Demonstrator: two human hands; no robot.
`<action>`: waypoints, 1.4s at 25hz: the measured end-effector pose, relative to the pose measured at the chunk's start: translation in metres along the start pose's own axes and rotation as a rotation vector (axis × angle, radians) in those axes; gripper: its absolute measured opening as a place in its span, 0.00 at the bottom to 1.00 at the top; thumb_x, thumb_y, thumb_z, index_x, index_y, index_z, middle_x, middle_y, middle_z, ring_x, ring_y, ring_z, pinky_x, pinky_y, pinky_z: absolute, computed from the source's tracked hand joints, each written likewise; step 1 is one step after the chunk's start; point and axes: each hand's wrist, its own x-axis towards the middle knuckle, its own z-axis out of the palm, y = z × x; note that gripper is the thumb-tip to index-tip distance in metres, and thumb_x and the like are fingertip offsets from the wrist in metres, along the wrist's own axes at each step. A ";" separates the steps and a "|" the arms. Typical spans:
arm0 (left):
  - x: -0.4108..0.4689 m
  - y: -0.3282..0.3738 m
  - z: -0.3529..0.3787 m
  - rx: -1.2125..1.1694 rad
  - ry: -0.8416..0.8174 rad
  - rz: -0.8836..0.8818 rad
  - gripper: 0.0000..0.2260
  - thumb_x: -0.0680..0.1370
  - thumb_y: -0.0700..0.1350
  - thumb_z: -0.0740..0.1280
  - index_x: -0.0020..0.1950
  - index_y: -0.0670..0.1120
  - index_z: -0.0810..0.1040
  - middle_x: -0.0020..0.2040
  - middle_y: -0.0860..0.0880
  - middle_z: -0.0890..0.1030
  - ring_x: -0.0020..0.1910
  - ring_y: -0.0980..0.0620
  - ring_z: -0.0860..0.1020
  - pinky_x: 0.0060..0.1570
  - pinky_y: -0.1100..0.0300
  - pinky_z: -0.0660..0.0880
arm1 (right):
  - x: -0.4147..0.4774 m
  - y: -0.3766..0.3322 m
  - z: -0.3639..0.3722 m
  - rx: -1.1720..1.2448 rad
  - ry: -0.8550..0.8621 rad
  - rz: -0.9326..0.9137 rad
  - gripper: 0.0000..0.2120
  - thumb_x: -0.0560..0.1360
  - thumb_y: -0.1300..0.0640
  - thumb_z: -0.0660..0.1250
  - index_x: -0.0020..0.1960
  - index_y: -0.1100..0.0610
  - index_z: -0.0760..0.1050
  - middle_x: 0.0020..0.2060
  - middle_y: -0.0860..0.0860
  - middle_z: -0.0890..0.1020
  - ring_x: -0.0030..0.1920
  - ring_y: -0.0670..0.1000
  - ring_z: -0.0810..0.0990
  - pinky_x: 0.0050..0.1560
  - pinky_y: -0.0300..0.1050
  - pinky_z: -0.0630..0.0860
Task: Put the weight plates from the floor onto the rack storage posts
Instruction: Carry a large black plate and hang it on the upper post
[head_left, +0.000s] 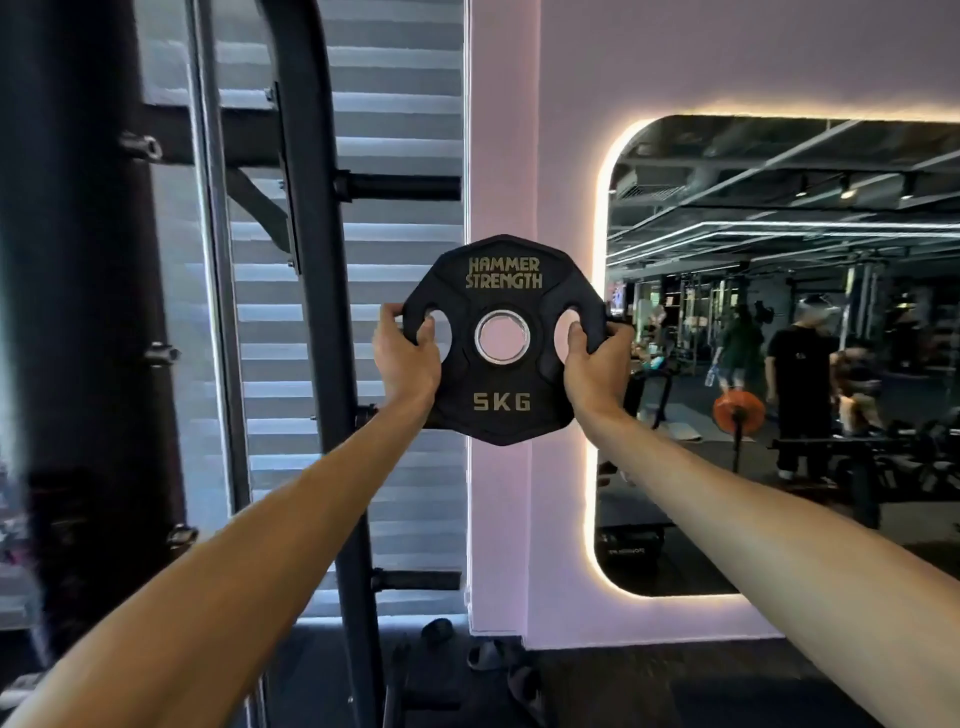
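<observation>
Only the head view to go on here; I'm holding a black rubber-coated 5 kg weight plate (503, 340) with gold lettering out at arm's length, upright and face-on to me; my left hand (405, 358) is wrapped around the plate's left edge with fingers hooked through the left grip slot, and my right hand (597, 364) does the same on the right side, so both are closed on it and neither is free.

The bit that matters: the black steel rack upright (317, 322) stands to the left of the plate, and its horizontal black storage posts stick out rightward from it; the top post (400, 187) sits above and left of the plate, the bottom post (418, 579) is well below it, and a middle one (366, 415) peeks out just behind my left wrist. The plate's steel-ringed centre hole (503, 340) faces me, while the posts run sideways, so I reckon the plate needs turning edge-on to me before it'll slide on; my left hand is nearer the rack, so it'd lead.

Beyond the plate there's a pale pink wall (504, 130) and, right of it, a big glowing-edged mirror (779, 338) showing the gym; slatted blinds (363, 104) behind the rack; dark floor (597, 686) below with some slippers (488, 652) lying about.
</observation>
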 end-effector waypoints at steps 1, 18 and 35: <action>0.005 -0.012 0.014 0.022 0.004 -0.002 0.11 0.80 0.45 0.66 0.60 0.44 0.72 0.53 0.49 0.80 0.49 0.52 0.78 0.50 0.62 0.75 | 0.013 0.017 0.007 0.007 -0.011 0.014 0.16 0.81 0.54 0.62 0.64 0.62 0.65 0.47 0.50 0.75 0.46 0.50 0.74 0.33 0.32 0.65; 0.101 -0.296 0.138 0.303 0.019 -0.115 0.06 0.80 0.46 0.64 0.52 0.51 0.67 0.53 0.46 0.78 0.52 0.45 0.78 0.51 0.49 0.77 | 0.120 0.283 0.181 -0.009 -0.220 0.209 0.17 0.80 0.51 0.63 0.62 0.59 0.64 0.53 0.57 0.80 0.49 0.56 0.80 0.45 0.42 0.77; 0.120 -0.378 0.168 0.563 0.119 -0.052 0.10 0.80 0.45 0.65 0.55 0.41 0.68 0.52 0.41 0.75 0.50 0.45 0.74 0.46 0.52 0.72 | 0.166 0.397 0.271 0.050 -0.444 0.256 0.16 0.81 0.50 0.62 0.63 0.59 0.65 0.52 0.57 0.80 0.49 0.56 0.81 0.40 0.38 0.74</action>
